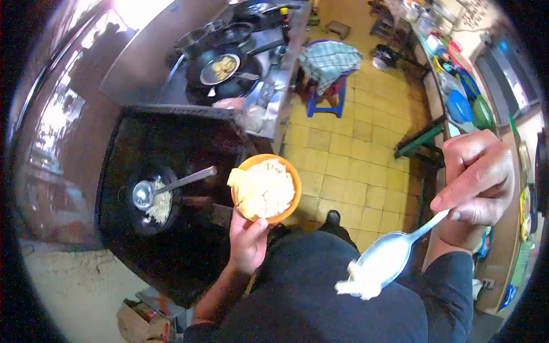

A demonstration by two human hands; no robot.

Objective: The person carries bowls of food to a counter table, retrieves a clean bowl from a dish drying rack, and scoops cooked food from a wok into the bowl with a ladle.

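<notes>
An orange bowl (296, 194) heaped with pale food rests in my left hand (249, 240), whose thumb lies on the rim. My right hand (479, 177) is closed on the handle of a metal spoon (394, 251), held over the front of my dark shirt. White bits of food (361, 281) cling to the spoon's tip and hang over its edge. The spoon is to the right of the bowl, apart from it.
On the dark counter (183, 257) at left, a ladle (189, 180) lies across a pan with shredded food (161, 207). Farther up stand a plate with yellowish pieces (220, 70) and several pans. A blue stool (326, 107) bears a checked cloth (330, 60). Shelves line the right.
</notes>
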